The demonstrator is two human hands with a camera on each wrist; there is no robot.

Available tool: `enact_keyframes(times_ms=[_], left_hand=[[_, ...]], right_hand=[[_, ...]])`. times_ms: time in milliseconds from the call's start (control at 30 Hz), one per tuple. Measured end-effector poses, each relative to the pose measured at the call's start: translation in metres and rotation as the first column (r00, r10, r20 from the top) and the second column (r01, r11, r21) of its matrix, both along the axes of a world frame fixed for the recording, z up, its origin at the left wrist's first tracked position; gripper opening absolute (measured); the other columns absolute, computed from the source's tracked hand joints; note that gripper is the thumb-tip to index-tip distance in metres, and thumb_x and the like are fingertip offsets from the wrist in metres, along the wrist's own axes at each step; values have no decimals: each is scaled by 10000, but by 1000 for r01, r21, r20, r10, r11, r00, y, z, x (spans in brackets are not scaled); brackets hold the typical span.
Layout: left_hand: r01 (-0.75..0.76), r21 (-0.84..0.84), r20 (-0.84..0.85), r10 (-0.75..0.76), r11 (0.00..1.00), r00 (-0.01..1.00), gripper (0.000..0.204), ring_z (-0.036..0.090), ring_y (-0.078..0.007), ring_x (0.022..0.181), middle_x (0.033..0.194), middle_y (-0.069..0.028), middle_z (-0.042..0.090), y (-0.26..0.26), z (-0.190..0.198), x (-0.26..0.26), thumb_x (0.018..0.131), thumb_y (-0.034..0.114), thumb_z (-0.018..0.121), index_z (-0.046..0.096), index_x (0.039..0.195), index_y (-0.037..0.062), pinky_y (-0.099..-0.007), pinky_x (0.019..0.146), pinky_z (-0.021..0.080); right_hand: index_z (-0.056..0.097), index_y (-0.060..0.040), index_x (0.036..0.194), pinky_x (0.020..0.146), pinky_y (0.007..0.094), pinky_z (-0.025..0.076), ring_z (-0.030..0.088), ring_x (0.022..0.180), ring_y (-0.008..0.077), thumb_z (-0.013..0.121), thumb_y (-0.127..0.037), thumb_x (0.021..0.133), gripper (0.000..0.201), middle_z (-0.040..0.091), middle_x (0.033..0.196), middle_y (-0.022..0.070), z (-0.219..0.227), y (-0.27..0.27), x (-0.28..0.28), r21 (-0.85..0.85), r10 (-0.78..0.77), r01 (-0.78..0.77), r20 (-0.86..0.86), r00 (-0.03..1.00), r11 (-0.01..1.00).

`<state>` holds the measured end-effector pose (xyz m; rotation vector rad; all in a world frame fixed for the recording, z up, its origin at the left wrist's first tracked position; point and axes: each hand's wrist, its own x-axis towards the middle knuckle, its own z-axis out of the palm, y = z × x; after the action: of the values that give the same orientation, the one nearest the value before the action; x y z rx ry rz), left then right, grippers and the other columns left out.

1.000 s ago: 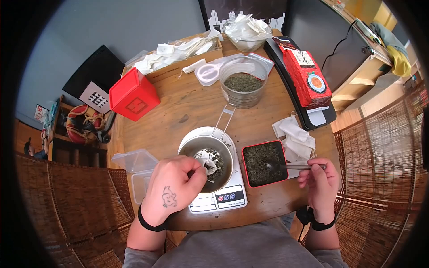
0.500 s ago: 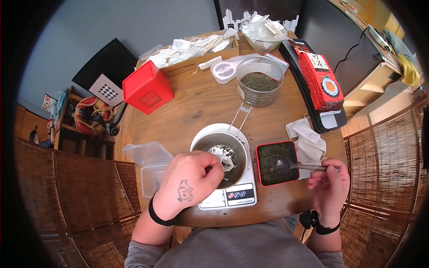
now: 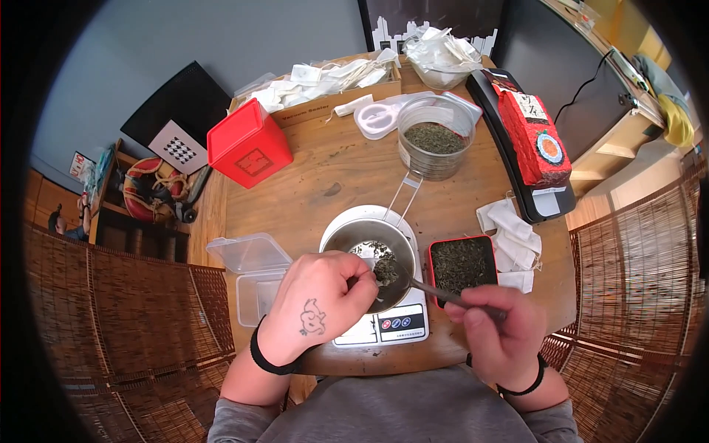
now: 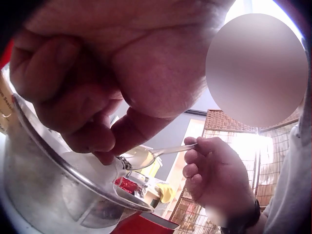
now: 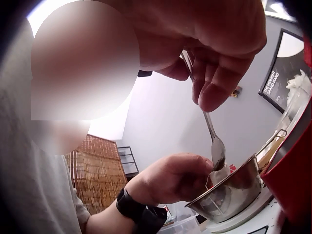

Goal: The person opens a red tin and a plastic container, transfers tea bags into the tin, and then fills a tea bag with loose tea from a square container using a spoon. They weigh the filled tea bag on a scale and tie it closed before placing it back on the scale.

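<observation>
My left hand (image 3: 314, 306) pinches a small white tea bag (image 4: 90, 168) at the metal pan (image 3: 334, 246), over its inside. The pan stands on a white kitchen scale (image 3: 417, 295), with loose dark leaves in it. My right hand (image 3: 506, 332) holds a metal spoon (image 3: 437, 292) by its handle. The spoon's bowl, bearing dried leaves (image 3: 385, 271), is right at the tea bag's mouth, as the left wrist view shows too. Just right of the pan is a red-rimmed square container (image 3: 461, 238) full of dried leaves. The left fingertips partly hide the bag in the head view.
White cloth bags (image 3: 509, 232) lie right of the square container. Behind stand a clear tub (image 3: 432, 166) of leaves, a red box (image 3: 247, 144), a cardboard box (image 3: 332, 105) of white bags and a bowl (image 3: 441, 76). A red packet (image 3: 532, 140) lies on a black appliance (image 3: 509, 177). An open plastic case (image 3: 255, 288) is at left.
My right hand has moved left with the spoon, from over the square container to the tea bag at the pan. The left hand keeps pinching the bag. The head view has shifted slightly.
</observation>
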<state>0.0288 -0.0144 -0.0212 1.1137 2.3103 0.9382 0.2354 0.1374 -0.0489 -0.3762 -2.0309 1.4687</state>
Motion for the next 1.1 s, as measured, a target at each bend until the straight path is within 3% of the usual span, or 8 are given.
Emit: enact_keyframes(times_ms=[33,67,133,167,600,733,833,1100], left_hand=[[3,-2,7,-3,1000,1000,133,674,-328,629,714,-186,674,0,0,0,860,99,685,725,821,-21,-386,617,522],[6,-3,13,-6,1000,1000,131,673,-325,627,715,-185,675,0,1,-1,860,97,683,725,822,-21,-384,616,522],[3,-4,31,-2,1000,1000,141,680,-360,644,726,-193,682,0,2,-1,867,107,674,728,815,-13,-412,620,531],[-2,-6,47,2,1000,999,152,688,-395,661,737,-201,688,0,2,-1,873,116,665,731,808,-4,-440,623,541],[-31,13,89,30,999,996,148,696,-376,657,739,-201,693,-5,3,-4,884,105,663,730,814,-7,-414,623,540],[-36,-18,110,38,999,993,139,695,-369,654,737,-202,689,-6,4,-5,882,94,664,724,812,-11,-405,620,533],[-41,-27,124,44,999,991,135,686,-364,640,727,-203,680,-6,7,-5,877,86,667,717,805,-17,-402,614,527],[-51,-38,94,55,998,994,125,670,-365,618,706,-196,669,-5,7,-3,862,77,674,713,799,-24,-402,601,518]], right_hand=[[738,-25,1093,653,287,587,760,782,180,788,-22,870,228,781,949,111,3,-1,-2,188,-18,15,16,1000,982],[738,-25,1093,653,287,587,760,782,180,788,-22,870,228,781,949,111,8,0,-3,188,-19,15,17,1000,982],[745,-31,1093,619,307,574,742,744,220,797,-12,794,304,764,904,97,17,1,-6,522,73,-39,-46,996,852],[746,-24,1094,612,317,577,724,720,217,793,-2,757,341,748,872,67,16,-4,-9,549,49,7,-88,995,836],[752,-19,1074,668,329,612,741,743,231,790,7,756,321,753,872,67,24,-2,-5,516,59,-13,-73,996,857],[739,-17,1046,673,327,594,745,732,254,735,25,821,228,761,877,96,23,10,11,386,-48,71,-70,996,920],[727,-19,1027,684,319,581,734,728,262,708,35,852,184,758,874,112,9,27,27,263,-279,284,-55,959,922],[721,-28,1015,624,366,519,677,684,281,694,20,871,154,743,855,111,1,58,46,644,-206,99,94,974,759]])
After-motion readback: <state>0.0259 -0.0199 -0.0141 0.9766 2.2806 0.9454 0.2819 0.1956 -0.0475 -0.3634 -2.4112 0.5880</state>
